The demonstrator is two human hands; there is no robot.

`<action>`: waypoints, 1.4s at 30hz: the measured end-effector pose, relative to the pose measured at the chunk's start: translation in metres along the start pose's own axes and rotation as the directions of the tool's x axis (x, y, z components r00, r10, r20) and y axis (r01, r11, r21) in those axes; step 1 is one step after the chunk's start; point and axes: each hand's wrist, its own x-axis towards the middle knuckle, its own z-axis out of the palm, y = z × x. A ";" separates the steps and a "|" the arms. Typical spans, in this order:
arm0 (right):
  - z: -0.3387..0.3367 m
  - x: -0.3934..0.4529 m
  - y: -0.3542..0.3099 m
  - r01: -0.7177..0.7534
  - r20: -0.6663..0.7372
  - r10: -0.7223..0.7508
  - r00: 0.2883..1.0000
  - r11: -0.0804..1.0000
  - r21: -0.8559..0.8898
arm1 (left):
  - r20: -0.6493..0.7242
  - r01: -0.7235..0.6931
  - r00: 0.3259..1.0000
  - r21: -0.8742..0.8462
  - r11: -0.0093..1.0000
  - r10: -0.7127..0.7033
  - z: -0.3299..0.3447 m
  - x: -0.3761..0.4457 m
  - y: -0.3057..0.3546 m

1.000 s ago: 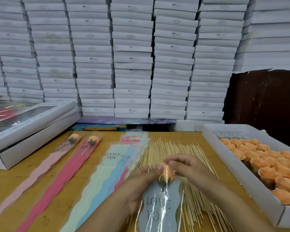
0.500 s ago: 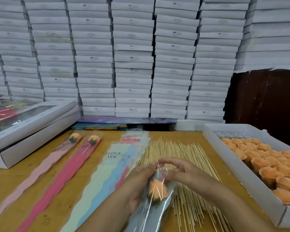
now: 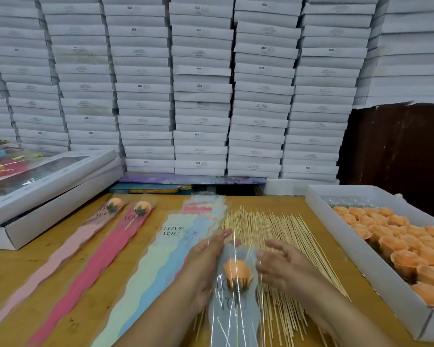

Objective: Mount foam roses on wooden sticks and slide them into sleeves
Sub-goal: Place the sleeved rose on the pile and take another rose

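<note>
Sleeved rose (image 3: 237, 274) lies between both hands, over the sticks (image 3: 268, 229); rose tray (image 3: 356, 236) right, spare sleeves (image 3: 176, 246) left.

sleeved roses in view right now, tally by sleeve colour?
Light pink sleeve: 1 rose
Deep pink sleeve: 1 rose
Grey sleeve, between left hand and right hand: 1 rose
Total: 3 sleeved roses
</note>
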 end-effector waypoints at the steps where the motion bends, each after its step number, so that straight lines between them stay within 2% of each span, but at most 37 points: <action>1: 0.004 -0.002 0.003 -0.056 0.061 0.055 0.997 0.998 0.021 | -0.015 -0.022 1.000 -0.032 0.999 0.021 0.000 0.001 0.000; 3: 0.011 -0.007 0.007 -0.142 0.191 0.131 0.973 0.989 0.041 | -0.041 -0.052 0.998 -0.094 0.994 0.049 0.001 0.002 0.001; 6: 0.018 -0.008 0.011 -0.157 0.308 0.144 0.940 0.987 0.019 | -0.044 -0.071 0.997 -0.138 0.988 0.066 0.000 0.003 0.000; 8: 0.019 -0.007 0.012 -0.134 0.270 0.129 0.954 0.991 0.000 | -0.022 -0.065 0.998 -0.132 0.989 0.062 -0.002 0.005 -0.001; 11: 0.015 0.001 0.007 -0.063 0.130 0.068 0.989 0.997 -0.045 | 0.094 0.023 0.995 -0.055 0.998 -0.018 -0.004 0.005 -0.002; 14: 0.005 0.013 -0.002 -0.010 0.003 0.010 1.000 0.999 0.044 | 0.166 0.135 0.975 0.071 0.988 -0.146 -0.004 -0.001 -0.005; 17: -0.004 0.027 -0.008 0.041 -0.140 -0.021 0.990 0.989 0.141 | 0.257 0.238 0.921 0.228 0.944 -0.294 -0.004 -0.006 -0.007; 20: -0.010 0.035 -0.006 0.058 -0.209 -0.014 0.978 0.976 0.208 | 0.323 0.233 0.875 0.371 0.899 -0.360 -0.006 -0.005 -0.009; 24: -0.008 0.038 0.005 0.043 -0.157 0.002 0.988 0.957 0.286 | 0.270 0.210 0.902 0.409 0.888 -0.337 -0.002 -0.007 -0.008; 29: -0.008 0.036 0.016 -0.053 0.029 0.047 0.998 0.962 0.268 | 0.228 0.153 0.938 0.404 0.902 -0.261 0.000 -0.008 -0.007; 36: -0.020 0.039 0.019 0.065 -0.131 -0.010 0.991 0.905 0.420 | 0.309 0.158 0.891 0.478 0.864 -0.334 -0.002 -0.009 -0.010; 42: -0.018 0.037 0.019 0.054 -0.029 -0.047 0.998 0.915 0.399 | 0.276 0.118 0.923 0.461 0.879 -0.269 -0.006 -0.004 -0.014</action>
